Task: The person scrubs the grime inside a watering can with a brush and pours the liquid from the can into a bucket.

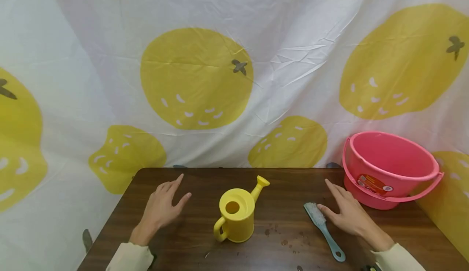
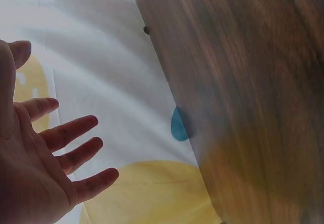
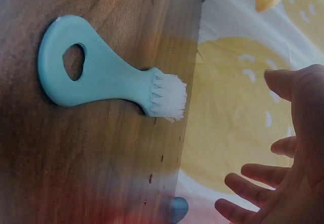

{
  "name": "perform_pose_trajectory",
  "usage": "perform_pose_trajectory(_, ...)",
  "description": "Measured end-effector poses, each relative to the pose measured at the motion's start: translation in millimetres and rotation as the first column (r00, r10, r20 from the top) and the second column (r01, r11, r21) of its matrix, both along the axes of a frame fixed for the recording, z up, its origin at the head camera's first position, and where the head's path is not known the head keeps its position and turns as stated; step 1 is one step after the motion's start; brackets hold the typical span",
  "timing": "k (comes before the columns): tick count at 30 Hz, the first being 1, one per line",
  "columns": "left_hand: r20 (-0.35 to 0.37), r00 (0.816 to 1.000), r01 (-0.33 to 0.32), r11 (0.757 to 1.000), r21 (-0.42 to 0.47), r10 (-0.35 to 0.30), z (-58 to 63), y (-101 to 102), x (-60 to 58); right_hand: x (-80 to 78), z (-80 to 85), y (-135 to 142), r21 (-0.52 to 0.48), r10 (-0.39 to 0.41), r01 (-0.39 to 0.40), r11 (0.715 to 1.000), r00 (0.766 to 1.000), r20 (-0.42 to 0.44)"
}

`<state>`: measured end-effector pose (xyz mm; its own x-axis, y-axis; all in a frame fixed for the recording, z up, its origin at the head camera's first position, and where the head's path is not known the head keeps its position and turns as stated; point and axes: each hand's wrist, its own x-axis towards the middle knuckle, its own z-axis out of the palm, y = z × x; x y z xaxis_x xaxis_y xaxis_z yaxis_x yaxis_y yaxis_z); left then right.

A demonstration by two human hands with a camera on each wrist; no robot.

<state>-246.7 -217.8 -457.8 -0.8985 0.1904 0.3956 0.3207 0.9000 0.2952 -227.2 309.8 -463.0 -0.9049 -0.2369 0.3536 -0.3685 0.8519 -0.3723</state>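
A yellow watering can (image 1: 239, 220) stands upright on the dark wooden table, its spout pointing to the back right and its handle to the front left. To its left is my left hand (image 1: 161, 206), fingers extended and nothing in them; the left wrist view shows the same hand (image 2: 45, 153) with spread fingers. My right hand (image 1: 348, 212) is held with straight fingers between the brush and the bucket, its thumb overlapping the bristles in the head view. The blue-green scrub brush (image 3: 101, 77) lies bristles up, handle toward the front. A pink bucket (image 1: 392, 169) stands beyond the right hand.
Water drops (image 1: 284, 242) dot the wooden table (image 1: 190, 242) between the can and the brush. Behind the table's back edge hangs a white cloth (image 1: 293, 59) printed with yellow fruit. The bucket's handle hangs down over its front side.
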Motion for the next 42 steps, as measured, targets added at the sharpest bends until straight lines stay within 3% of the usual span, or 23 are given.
perform_pose_trajectory(7, 0.051, 0.998, 0.018, 0.997, 0.079, -0.022, -1.5, 5, 5.2, 8.6, -2.8, 3, -0.069, 0.024, -0.024, 0.997, 1.000, -0.002)
perform_pose_trajectory(14, 0.166, 0.985, 0.018, 0.978, 0.210, -0.054, -1.5, 9, 11.2, 17.4, -5.1, 2, -0.165, 0.005, 0.014, 0.986, 0.993, 0.117)
perform_pose_trajectory(21, 0.219, 0.971, 0.024, 0.953, 0.303, -0.094, -1.8, 15, 15.6, 26.6, -8.8, 1, -0.240, -0.022, 0.079, 0.968, 0.973, 0.231)
perform_pose_trajectory(25, 0.213, 0.970, 0.040, 0.939, 0.343, -0.119, -2.9, 19, 18.4, 29.3, -10.0, 2, -0.276, -0.028, 0.120, 0.954, 0.949, 0.314)
perform_pose_trajectory(33, 0.159, 0.966, 0.117, 0.896, 0.428, -0.202, -6.0, 27, 23.9, 30.7, -11.6, 6, -0.336, -0.019, 0.217, 0.917, 0.863, 0.505)
perform_pose_trajectory(42, 0.196, 0.952, 0.112, 0.865, 0.490, -0.234, -6.9, 38, 31.9, 35.3, -16.4, 4, -0.338, -0.029, 0.252, 0.907, 0.837, 0.547)
